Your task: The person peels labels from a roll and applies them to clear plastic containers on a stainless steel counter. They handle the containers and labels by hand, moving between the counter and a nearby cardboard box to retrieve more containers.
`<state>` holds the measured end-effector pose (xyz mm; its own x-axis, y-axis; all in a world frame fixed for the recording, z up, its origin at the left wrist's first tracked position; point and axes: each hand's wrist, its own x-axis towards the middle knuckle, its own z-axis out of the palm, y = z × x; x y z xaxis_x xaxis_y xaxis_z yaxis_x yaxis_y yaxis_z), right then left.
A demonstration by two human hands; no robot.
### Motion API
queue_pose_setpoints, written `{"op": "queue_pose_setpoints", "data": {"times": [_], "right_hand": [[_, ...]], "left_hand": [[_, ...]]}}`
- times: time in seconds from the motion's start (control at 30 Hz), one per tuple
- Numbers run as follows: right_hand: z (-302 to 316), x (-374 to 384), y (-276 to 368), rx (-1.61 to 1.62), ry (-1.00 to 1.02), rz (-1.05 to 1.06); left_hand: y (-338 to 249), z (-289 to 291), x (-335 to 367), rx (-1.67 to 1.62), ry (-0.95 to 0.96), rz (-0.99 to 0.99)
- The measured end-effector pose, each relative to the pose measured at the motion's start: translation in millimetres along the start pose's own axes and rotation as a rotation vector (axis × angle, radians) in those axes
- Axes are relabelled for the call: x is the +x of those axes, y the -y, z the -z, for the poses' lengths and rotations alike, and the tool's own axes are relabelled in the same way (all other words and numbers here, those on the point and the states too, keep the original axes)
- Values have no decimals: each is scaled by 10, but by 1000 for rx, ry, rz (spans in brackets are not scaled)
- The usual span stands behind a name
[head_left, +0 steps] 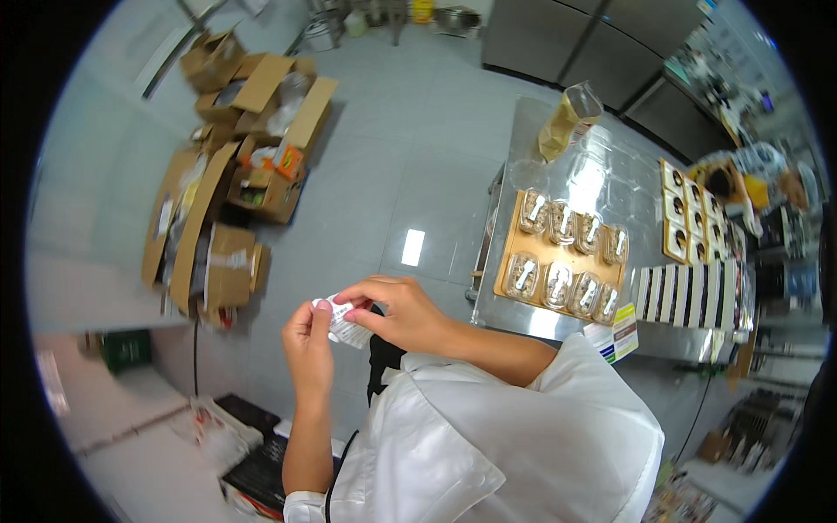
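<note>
A small white strip of printed labels [350, 332] is held in front of me, above the floor. My left hand [310, 342] pinches its left end between thumb and fingers. From the other side my right hand [399, 312] grips its upper edge, thumb and fingertips closed together. The two hands are close, their fingertips nearly meeting. To the right of them, on a steel table [540, 324], a wooden board [506, 277] bears two rows of clear lidded tubs [563, 222] with brownish food. A white spoon-shaped piece lies on most of the lids.
Open cardboard boxes [228, 270] are piled along the left wall. A golden bag [558, 126] stands on the table's far part. Further right are a tray of square white dishes [676, 209] and a row of white boxes [680, 295]. Another person [758, 170] is beyond the table.
</note>
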<state>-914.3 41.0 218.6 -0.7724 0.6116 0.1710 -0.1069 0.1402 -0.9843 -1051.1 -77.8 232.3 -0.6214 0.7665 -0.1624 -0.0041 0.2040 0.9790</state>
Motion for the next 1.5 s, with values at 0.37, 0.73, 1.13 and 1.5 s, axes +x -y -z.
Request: {"op": "queue_pose_setpoints", "data": {"times": [0.37, 0.73, 1.13, 1.5], "right_hand": [[846, 1490, -368, -169, -757, -157], [3099, 3296, -1113, -244, -986, -64], [5686, 4676, -1547, -877, -1459, 40], [7350, 4972, -1835, -1157, -2074, -240]], "left_hand": [[-610, -887, 2751, 229, 664, -246], [-978, -2982, 5460, 339, 861, -341], [-1659, -5910, 7560, 45, 1191, 476], [-1865, -8574, 8128, 425, 1743, 920]]}}
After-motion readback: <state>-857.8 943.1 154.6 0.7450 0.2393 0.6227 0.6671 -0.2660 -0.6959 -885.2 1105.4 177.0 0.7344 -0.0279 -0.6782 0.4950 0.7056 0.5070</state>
